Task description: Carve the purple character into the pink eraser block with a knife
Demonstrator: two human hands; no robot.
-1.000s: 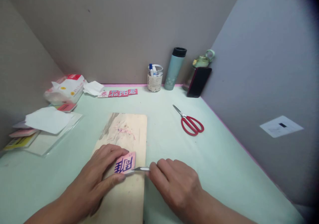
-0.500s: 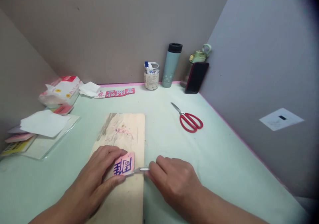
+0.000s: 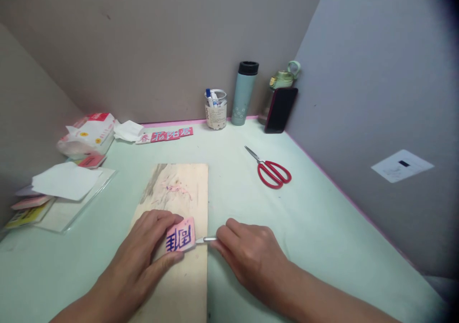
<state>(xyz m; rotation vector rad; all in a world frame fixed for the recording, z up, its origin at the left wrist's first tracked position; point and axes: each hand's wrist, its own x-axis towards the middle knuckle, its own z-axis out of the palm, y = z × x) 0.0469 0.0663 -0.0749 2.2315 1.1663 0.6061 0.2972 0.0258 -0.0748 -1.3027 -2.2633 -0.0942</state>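
Your view has tipped down a little | pink block (image 3: 181, 235) is turned slightly under your left hand (image 3: 143, 261) | knife (image 3: 205, 239) tip has slid from its lower edge to its right edge

Metal tool (image 3: 205, 239): handle hidden inside right hand (image 3: 247, 258). Pink block (image 3: 181, 235): left part covered by left hand (image 3: 141, 261). Wooden board (image 3: 179, 203): near end possibly cut off by frame.

Partitioned craft desk (image 3: 322, 208), scissors (image 3: 272, 172)
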